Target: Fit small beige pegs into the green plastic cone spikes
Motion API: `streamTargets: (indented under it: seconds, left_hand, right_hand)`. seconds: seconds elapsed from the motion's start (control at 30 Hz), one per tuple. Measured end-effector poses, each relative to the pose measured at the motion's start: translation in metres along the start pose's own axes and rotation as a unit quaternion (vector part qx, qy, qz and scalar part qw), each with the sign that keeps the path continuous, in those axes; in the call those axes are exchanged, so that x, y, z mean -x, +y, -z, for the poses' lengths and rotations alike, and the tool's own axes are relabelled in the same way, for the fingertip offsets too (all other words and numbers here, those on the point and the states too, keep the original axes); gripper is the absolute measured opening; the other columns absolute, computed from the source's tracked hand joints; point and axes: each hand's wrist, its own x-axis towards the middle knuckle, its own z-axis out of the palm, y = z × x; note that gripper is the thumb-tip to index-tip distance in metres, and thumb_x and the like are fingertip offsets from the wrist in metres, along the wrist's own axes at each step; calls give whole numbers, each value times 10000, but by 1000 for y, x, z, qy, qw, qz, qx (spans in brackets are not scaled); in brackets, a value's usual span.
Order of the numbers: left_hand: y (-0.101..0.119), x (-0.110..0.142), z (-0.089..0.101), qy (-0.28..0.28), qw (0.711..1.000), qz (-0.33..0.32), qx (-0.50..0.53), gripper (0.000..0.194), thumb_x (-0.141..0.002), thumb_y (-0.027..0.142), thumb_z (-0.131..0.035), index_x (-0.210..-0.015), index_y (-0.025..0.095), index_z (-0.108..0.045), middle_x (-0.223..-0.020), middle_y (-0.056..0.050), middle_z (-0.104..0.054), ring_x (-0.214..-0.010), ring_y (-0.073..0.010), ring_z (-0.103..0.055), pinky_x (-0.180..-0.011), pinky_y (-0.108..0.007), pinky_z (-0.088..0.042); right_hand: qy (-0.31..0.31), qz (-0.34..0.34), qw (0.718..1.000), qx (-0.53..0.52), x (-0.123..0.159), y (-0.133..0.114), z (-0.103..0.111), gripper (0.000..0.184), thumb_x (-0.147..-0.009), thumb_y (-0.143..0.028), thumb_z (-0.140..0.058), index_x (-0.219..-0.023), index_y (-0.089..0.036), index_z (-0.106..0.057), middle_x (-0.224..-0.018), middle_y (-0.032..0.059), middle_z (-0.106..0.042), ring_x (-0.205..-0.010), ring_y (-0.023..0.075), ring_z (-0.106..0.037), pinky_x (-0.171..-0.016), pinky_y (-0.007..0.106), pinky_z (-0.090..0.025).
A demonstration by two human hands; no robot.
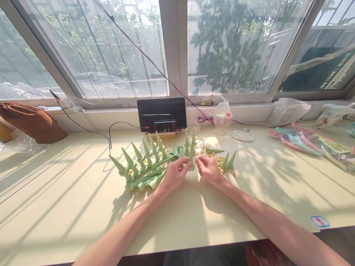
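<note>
My left hand [176,173] is closed on a small green cone-topped piece [191,159], held upright by its base. Just to its right my right hand [208,168] is pinched, fingertips close to the piece; anything between them is too small to make out. Several green cone-topped pieces [139,157] stand in a row on the left, with loose green tubes [146,180] lying in front of them. Behind my hands stand a few more green cones [186,142]. By my right hand, small yellowish pegs [222,162] lie scattered around two green cones [229,162].
A black tablet [162,112] with a phone [163,126] before it leans against the sill. Also at the back are a plastic-wrapped cup [222,117] and a coiled cable [242,135]. Pink and green plastic packets [299,138] lie right; a brown pouch [34,122] lies left.
</note>
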Motion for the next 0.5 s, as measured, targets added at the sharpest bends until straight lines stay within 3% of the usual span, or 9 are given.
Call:
streamTargets:
  seconds: [0.2,0.5]
  left_hand:
    - [-2,-1,0,-15,999,-11,41,243,-893,391,-591,-928,167,-682,-628,1,-585,-488,-87,-477,-446,-191,-416]
    - [-5,2,0,-3,1000,-25,3,185,-897,321,-579,-852,167,-671,-679,0,-569,-532,-88,-474,-518,-209,-439]
  right_hand:
    - [1,-9,999,-34,0,0,-2,238,-913,-428,-535,-791,-224,-519,-583,-48,-516,-406,108,-450,-445,261,-385]
    - [-15,-38,997,-58,1,-1,-2,269,-888,-425,-546,-723,-229,-464,-497,-80,-459,-367,95,-418,-406,242,-358]
